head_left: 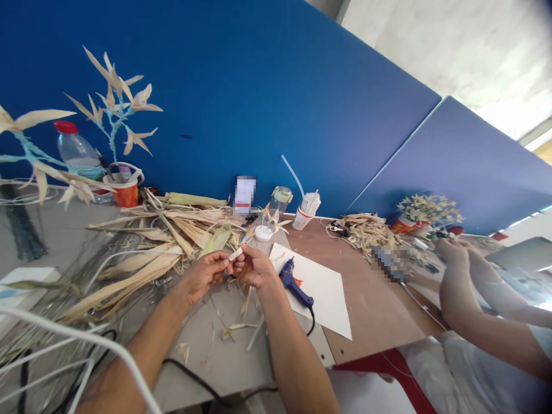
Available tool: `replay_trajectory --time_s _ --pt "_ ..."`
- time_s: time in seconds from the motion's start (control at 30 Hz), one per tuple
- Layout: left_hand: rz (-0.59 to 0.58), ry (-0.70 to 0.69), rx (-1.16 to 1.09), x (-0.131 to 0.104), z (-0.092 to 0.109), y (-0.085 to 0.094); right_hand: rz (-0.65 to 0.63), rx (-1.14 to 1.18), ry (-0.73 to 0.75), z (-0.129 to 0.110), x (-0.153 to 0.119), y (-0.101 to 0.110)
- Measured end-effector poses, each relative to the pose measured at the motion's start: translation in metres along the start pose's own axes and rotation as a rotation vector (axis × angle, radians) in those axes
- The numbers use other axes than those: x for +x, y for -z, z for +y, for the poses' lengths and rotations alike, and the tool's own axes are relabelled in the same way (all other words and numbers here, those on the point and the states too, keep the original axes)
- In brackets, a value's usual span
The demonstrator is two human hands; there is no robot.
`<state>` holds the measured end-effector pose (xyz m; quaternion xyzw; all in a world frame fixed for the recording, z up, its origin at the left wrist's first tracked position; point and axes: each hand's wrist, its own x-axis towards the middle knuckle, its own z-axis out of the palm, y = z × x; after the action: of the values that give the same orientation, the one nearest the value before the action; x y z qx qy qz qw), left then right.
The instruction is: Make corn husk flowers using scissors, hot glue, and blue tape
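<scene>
Between my two hands is a small pale strip of corn husk (235, 254), pinched at both ends. My left hand (206, 275) has its thumb and fingertips closed on the strip's near left end. At the other end, the fingers of my right hand (254, 268) are pressed together on it. A blue hot glue gun (295, 283) lies on a white sheet (332, 296) just right of my right hand. Dried corn husks (149, 270) are heaped beyond and left of my left hand.
Husk flowers on blue stems (114, 123) stand in a red cup (126, 192) at the left. A phone (244, 195), a clear bottle (279, 204) and a paper cup (303, 217) stand along the blue partition (267, 103). Another person's arms (470, 282) work at the right. White wires (116, 351) cross the lower left.
</scene>
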<state>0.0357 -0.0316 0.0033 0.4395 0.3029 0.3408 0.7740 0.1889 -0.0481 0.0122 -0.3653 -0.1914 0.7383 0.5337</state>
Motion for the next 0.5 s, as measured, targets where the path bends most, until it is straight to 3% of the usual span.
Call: replay_trajectory --time_s 0.17,0.37,0.5 --pt "0.028 0.014 -0.048 0.002 -0.001 0.003 0.060 -0.149 0.242 0.006 0.003 -0.004" --pt "0.092 -0.033 -0.082 0.003 0.001 0.003 0.036 -0.276 0.403 0.010 0.000 -0.012" --pt "0.131 -0.046 -0.048 0.002 0.001 -0.001 0.173 -0.464 0.560 0.015 0.002 -0.015"
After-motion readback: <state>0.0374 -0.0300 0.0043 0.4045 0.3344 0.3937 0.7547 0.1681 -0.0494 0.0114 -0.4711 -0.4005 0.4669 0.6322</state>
